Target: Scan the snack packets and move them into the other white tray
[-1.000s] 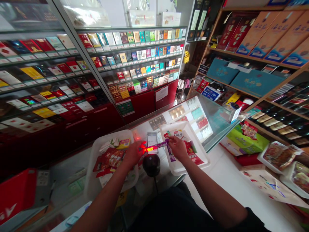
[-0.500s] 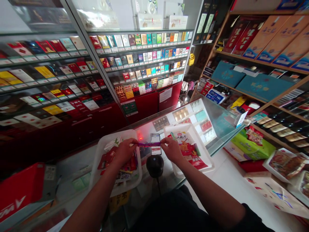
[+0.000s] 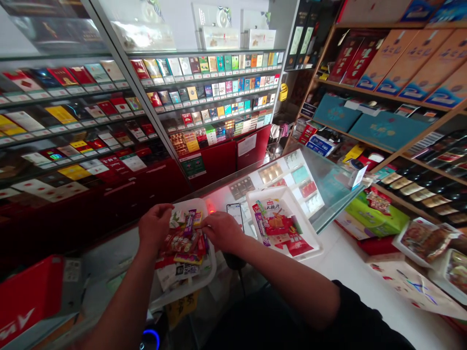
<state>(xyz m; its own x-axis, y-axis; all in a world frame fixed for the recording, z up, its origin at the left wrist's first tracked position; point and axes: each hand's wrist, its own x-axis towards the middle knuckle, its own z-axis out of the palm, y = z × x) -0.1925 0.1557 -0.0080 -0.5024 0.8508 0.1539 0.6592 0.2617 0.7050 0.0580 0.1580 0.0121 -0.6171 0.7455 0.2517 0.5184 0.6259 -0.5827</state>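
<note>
My left hand (image 3: 155, 226) is over the left side of a white plastic basket (image 3: 210, 272), its fingers loosely bent and nothing visible in them. Over the basket's right side, my right hand (image 3: 223, 231) has its fingertips pinched together; whatever is between them is too small to make out. Inside the basket lie several snack packets, among them a purple packet (image 3: 189, 222) and a red packet (image 3: 178, 242). Partly covered by my right forearm is a black round device (image 3: 233, 261) on a stand. A phone (image 3: 234, 213) with a lit screen lies just behind it.
A second white basket (image 3: 316, 250) holds a large red-and-white snack bag (image 3: 279, 221) and purple packets (image 3: 260, 223). Both baskets stand on a glass counter (image 3: 328, 204). A red box (image 3: 31, 291) sits at left. Cigarette shelves (image 3: 215, 73) rise behind; boxed goods (image 3: 388, 129) fill the right shelves.
Both hands have moved left from above the phone and device to the left basket. The thin purple packet stretched between them is no longer held that way; the hands are now apart.
</note>
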